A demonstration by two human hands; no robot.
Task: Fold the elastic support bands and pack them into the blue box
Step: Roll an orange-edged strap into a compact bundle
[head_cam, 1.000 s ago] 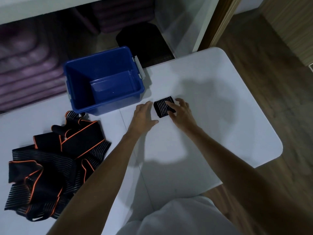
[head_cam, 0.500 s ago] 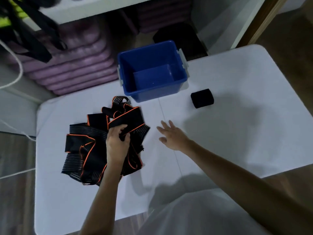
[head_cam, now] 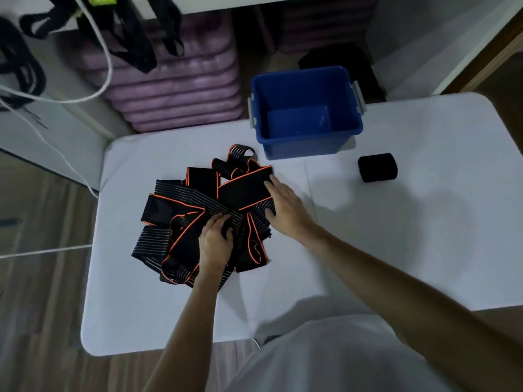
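A tangled pile of black elastic support bands (head_cam: pixel 181 219) with orange edging lies on the white table (head_cam: pixel 396 236), left of centre. My left hand (head_cam: pixel 215 244) grips a striped band in the middle of the pile, fingers curled round it. My right hand (head_cam: pixel 285 207) rests on the pile's right edge with its fingers spread over a black band. The blue box (head_cam: pixel 307 137) stands at the table's far edge, nothing visible inside. One folded black band (head_cam: pixel 377 167) lies on the table to the right of the box.
Purple stacked mats (head_cam: pixel 175 89) sit behind the table on the floor. Black straps (head_cam: pixel 135 32) and a white cord (head_cam: pixel 104 52) hang at the upper left. Wooden floor shows on both sides of the table.
My right hand has moved left from open table onto the pile's right edge. My left hand keeps its grip in the pile. A second ago both hands were at the folded band.
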